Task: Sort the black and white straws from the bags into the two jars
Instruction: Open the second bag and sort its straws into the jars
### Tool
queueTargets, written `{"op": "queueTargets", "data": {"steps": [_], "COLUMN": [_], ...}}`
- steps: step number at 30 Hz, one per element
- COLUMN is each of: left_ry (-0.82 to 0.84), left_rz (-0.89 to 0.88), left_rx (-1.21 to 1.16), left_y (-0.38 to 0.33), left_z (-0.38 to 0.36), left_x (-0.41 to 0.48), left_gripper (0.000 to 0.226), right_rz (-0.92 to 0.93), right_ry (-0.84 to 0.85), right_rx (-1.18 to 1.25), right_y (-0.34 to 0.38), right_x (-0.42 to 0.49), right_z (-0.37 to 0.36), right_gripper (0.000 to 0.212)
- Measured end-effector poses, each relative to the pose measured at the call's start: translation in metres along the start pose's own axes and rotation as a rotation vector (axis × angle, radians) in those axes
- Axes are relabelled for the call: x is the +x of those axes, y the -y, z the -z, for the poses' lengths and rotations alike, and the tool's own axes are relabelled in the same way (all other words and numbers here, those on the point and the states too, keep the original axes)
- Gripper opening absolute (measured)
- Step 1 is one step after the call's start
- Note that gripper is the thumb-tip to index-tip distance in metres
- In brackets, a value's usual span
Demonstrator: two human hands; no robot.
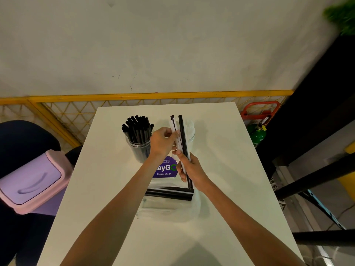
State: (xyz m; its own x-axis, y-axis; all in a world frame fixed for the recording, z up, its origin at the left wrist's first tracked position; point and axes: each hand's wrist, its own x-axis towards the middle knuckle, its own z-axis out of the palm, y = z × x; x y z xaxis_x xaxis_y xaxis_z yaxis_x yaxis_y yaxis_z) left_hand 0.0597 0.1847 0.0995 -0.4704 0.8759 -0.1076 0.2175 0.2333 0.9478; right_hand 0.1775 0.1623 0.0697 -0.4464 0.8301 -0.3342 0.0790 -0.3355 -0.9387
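Note:
On the white table (221,169) a clear jar (139,148) at the left holds several black straws. A second clear jar (190,134) with white straws stands to its right, partly hidden behind my hands. My right hand (191,170) grips a small bunch of straws (182,135), black and white mixed, held upright in front of that jar. My left hand (163,142) pinches a white straw of the bunch near its middle. Below my hands lies a clear plastic bag (169,200) with black straws (169,193) in it.
A purple sticker (165,167) marks the table between the jars and the bag. A pink and purple bin (32,181) stands left of the table. Beyond the right edge are a green canister (256,133), a red frame and dark metal bars.

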Motion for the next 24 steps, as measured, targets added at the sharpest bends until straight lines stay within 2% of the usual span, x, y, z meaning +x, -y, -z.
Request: {"op": "queueTargets", "data": {"steps": [6,10,12,15,18,21,24], "left_ry": [-0.048,0.057,0.085,0.051,-0.016,-0.071,-0.152], "left_rz": [-0.026,0.114,0.128,0.076,0.002,-0.095,-0.171], "left_rx": [0.208,0.042,-0.025,-0.057,-0.089,-0.104,-0.061], "left_y": [0.000,0.000,-0.006,-0.021,-0.034,-0.041,-0.043], "left_z": [-0.008,-0.009,-0.006,0.002,0.015,0.023,0.024], "left_x": [0.000,0.002,0.004,0.013,0.026,0.035,0.042], "left_gripper": [0.014,0.016,0.016,0.006,0.023,0.014,0.018], "right_rz": [-0.022,-0.034,-0.050,-0.068,-0.068,-0.072,-0.068], "right_ry": [-0.025,-0.051,-0.069,-0.097,-0.149,-0.186,-0.198], "right_rx": [0.042,0.114,0.135,0.175,0.204,0.203,0.192], "right_y": [-0.005,-0.008,-0.007,-0.005,-0.003,-0.004,-0.006], "right_x": [-0.003,-0.005,-0.004,-0.003,-0.001,0.002,0.005], "right_z": [0.009,0.019,0.026,0.035,0.042,0.048,0.052], "right_gripper": [0.032,0.027,0.022,0.020,0.020,0.019,0.019]}}
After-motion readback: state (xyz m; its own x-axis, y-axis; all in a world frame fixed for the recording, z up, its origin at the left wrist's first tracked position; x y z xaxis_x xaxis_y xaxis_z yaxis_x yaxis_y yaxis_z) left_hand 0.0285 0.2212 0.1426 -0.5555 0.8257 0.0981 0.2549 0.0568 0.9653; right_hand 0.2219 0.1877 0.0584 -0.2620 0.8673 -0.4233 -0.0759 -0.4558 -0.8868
